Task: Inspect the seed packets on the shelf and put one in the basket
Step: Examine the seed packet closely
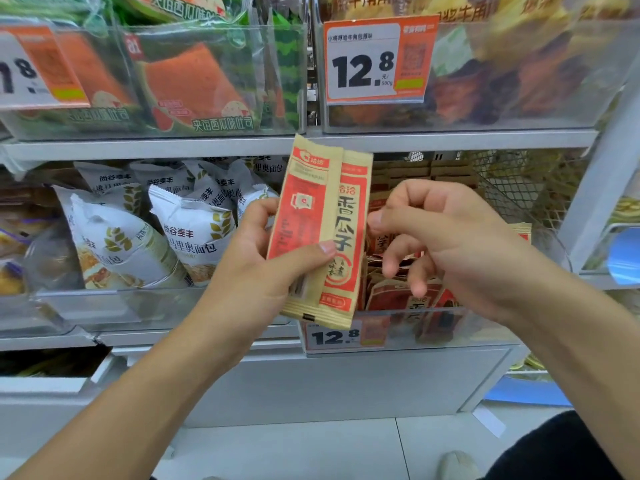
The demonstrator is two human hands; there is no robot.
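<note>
Nearest the camera, two bare forearms reach forward and up from the bottom corners, above a pale tiled floor (311, 441).

The left hand (256, 258) grips two seed packets held together: the thumb presses across the front of the left packet (304, 209) near its lower half, while the fingers curl round the left edge and behind. The right packet (346, 244) lies just beside it, partly tucked under its right edge, touching. Both are tan paper with red-orange panels. Their long axes stand nearly upright, tilted slightly so the top ends lean right, toward the shelf edge above; the bottom ends point down toward the price tag (337, 336). The left packet shows its back, the right one large printed characters on its front.

The right hand (440, 233) holds nothing firmly; its fingers are loosely bent, with the forefinger and thumb tips touching or just beside the right edge of the right packet, and the other fingers hang free below.

Behind the hands, a clear bin (433, 323) on the shelf holds more packets (398, 292) of the same red and tan kind, lying jumbled. To the left, another clear bin holds white bread bags (117, 237) with wheat marks.

Farther up, the shelf edge (450, 138) runs across, and above it are bins of green and red watermelon-print packs (194, 81) and a large price card (377, 60) reading 12.8. A wire mesh basket wall (526, 181) shows far right.
</note>
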